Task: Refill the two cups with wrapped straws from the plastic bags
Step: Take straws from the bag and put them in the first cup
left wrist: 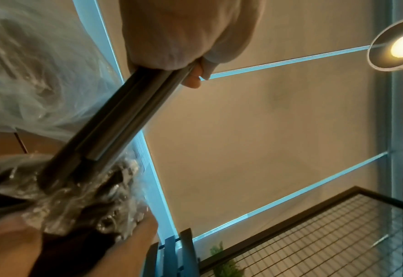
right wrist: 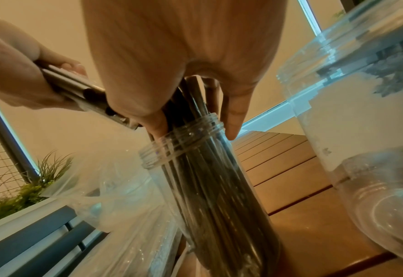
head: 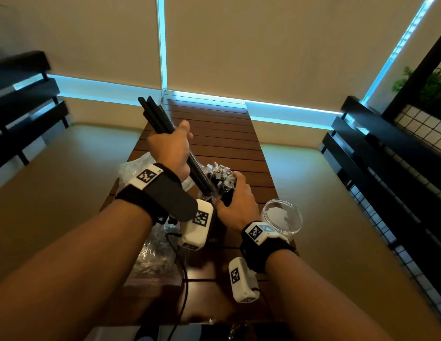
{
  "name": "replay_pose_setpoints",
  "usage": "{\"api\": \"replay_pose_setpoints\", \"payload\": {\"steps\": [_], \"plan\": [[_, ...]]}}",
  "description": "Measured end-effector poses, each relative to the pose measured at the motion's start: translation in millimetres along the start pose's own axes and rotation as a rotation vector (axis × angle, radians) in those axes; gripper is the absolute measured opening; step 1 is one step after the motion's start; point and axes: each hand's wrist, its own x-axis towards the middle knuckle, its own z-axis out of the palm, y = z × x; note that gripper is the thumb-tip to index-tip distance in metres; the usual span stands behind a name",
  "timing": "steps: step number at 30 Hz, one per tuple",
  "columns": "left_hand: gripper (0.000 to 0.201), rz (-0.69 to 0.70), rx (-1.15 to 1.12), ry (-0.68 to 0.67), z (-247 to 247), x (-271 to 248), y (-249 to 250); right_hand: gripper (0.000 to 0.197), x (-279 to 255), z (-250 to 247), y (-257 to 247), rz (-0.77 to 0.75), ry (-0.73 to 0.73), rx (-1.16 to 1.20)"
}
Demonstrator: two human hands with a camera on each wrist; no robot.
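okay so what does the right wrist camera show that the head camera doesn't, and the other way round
Only the right wrist view shows the clear cup from the side: its threaded rim and the dark wrapped straws standing packed inside it.

Only the head view shows the whole slatted wooden table, both forearms with wrist cameras, and the far ends of the straw bundle above the left hand.

Both show the left hand gripping that bundle, the right hand over the cup's mouth, the second clear cup, and a plastic bag.

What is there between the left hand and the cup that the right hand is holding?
Only the handful of black wrapped straws runs from the left hand down to the straw-filled cup under the right hand; head view shows it.
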Motion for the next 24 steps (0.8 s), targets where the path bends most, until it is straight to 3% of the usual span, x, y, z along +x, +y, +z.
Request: {"api": "replay_pose_setpoints", "payload": {"steps": [5,11,17,21,24], "plan": [[0.020,0.018,0.100,0.076,-1,-3,-22,0.084,2,2,0,-0.014,-0.033,0.020],[0.023,0.032,0.131,0.173,4,1,-34,0.113,3,-2,4,-0.010,-0.160,0.050],[0.048,0.086,0.166,0.246,2,6,-40,0.093,4,6,-6,-0.002,0.012,-0.033],[0.049,0.214,0.256,0.065,4,-8,-44,0.080,6,11,-7,-0.025,0.066,-0.075],[0.031,0.349,0.366,-0.119,5,-19,-54,0.081,7,12,-4,-0.019,0.071,-0.016]]}}
